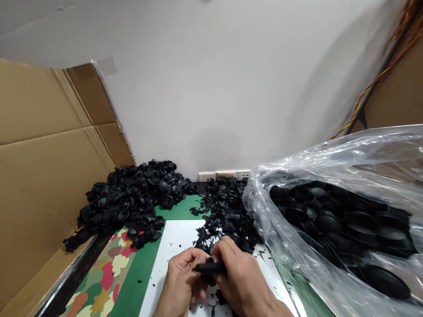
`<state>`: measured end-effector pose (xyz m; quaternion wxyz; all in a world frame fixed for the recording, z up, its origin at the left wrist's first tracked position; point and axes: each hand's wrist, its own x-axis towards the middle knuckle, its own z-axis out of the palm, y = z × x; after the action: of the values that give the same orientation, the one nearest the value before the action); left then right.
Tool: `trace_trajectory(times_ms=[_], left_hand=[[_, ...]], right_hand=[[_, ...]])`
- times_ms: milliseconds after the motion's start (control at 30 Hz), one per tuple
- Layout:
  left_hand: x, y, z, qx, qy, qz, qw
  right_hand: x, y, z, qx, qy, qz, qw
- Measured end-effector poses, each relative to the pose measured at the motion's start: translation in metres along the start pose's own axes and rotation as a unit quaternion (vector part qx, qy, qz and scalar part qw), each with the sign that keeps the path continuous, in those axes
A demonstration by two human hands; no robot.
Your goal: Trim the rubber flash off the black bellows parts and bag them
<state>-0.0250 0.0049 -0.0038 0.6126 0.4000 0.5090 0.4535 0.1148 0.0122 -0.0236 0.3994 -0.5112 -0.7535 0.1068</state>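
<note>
In the head view, my left hand (pixel 181 276) and my right hand (pixel 236 276) are close together low in the middle. A dark black rubber part (pixel 209 267) is pinched between them. The fingers of both hands are closed on it, and they cover much of its shape. Under and around the hands lies a white board (pixel 176 240) strewn with small black scraps. Just beyond the fingertips, a heap of thin black rubber trimmings (pixel 231 211) reaches back toward the wall.
At the left, ribbed black rubber boots (pixel 132 193) form a pile beside a cardboard panel (pixel 49 145). A clear plastic bag (pixel 261 211) on the right holds more ribbed black boots (pixel 330 220). Power sockets (pixel 224 175) sit along the wall's foot. Twisted wires (pixel 373 86) hang at upper right.
</note>
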Motion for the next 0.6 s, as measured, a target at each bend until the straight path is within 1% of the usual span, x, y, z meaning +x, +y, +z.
trace_trajectory(times_ms=[67,133,200,233,333,467,533,600], left_hand=[[0.000,0.000,-0.001,-0.021,0.000,-0.019,1.000],[0.001,-0.001,-0.002,-0.042,-0.009,-0.032,0.999],[0.002,-0.001,-0.003,-0.059,-0.022,-0.043,0.997],[0.002,-0.001,-0.003,-0.066,-0.029,-0.049,0.996],[0.002,0.000,-0.003,-0.080,-0.040,-0.061,0.994],[0.002,0.001,-0.003,-0.089,-0.040,-0.064,0.993],[0.002,0.001,-0.003,-0.088,-0.042,-0.063,0.993],[0.001,0.001,-0.003,-0.091,-0.036,-0.066,0.993]], right_hand=[[0.005,0.003,-0.007,0.074,0.009,0.107,0.991],[0.009,0.006,-0.015,0.144,0.014,0.204,0.968],[0.012,0.007,-0.022,0.195,0.011,0.268,0.944],[0.013,0.007,-0.024,0.214,0.006,0.284,0.935],[0.013,0.004,-0.026,0.260,-0.016,0.295,0.919],[0.012,-0.001,-0.023,0.292,-0.046,0.275,0.915],[0.012,-0.002,-0.021,0.295,-0.048,0.272,0.915],[0.012,-0.003,-0.019,0.301,-0.030,0.274,0.913]])
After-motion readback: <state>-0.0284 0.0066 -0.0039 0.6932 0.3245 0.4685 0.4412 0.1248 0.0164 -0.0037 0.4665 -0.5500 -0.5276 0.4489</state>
